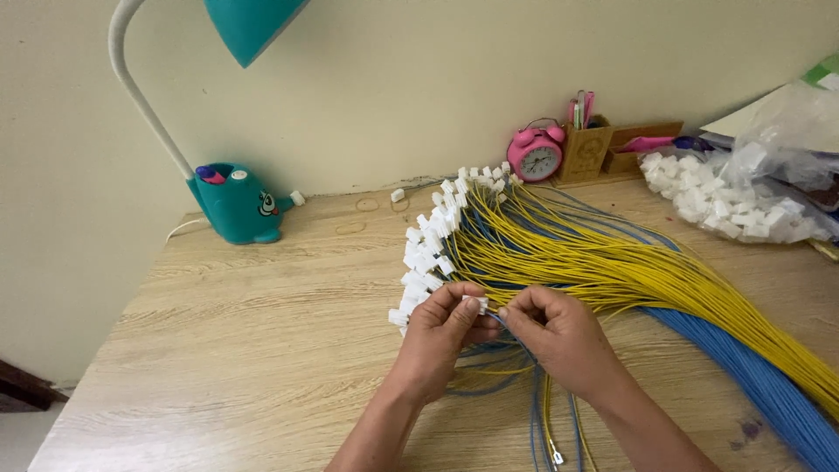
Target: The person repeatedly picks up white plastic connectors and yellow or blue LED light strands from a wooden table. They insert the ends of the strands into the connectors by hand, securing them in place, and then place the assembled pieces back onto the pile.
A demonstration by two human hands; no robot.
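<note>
I'm watching left hand pinching small white connector above wooden desk; right hand pinching blue wire at its mouth; judging insertion step underway; next needing careful alignment; finished yellow-blue bundle lying just behind.

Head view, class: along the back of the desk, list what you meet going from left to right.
Teal lamp base → pink alarm clock → wooden pen holder → bag of white connectors.
</note>
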